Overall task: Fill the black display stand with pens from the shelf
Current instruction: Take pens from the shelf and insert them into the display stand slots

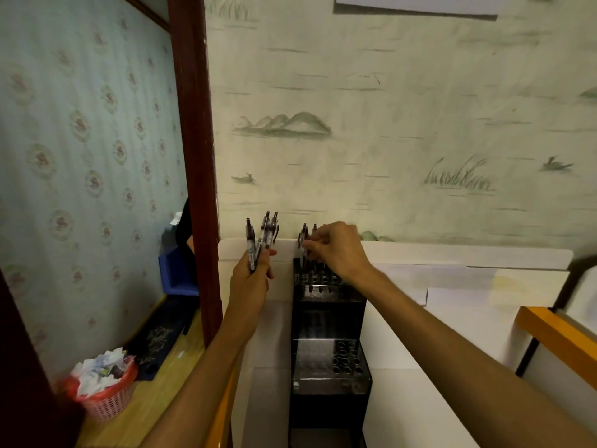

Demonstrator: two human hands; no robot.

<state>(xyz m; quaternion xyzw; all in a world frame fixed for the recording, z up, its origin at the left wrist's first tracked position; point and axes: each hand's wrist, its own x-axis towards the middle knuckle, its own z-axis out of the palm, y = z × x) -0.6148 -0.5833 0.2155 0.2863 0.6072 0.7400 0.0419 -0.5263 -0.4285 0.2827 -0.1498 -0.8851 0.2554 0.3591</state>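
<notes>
Left hand (250, 279) grips a small bunch of pens (262, 239), tips down, caps fanned above my fingers, held just left of the black display stand (329, 337). Right hand (339, 250) pinches one pen (303, 244) at the stand's top tier, far left corner, other pens upright beside it. Lower tier: round holes at its right side show open. Stand sits against white board (452, 253). Down left on the floor, red basket (108, 399) of paper scraps.

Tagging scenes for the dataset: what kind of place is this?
Probably a home room, not a shop: patterned wallpaper, a full pink waste basket on a wood floor, and one black display stand being filled with pens.
</notes>
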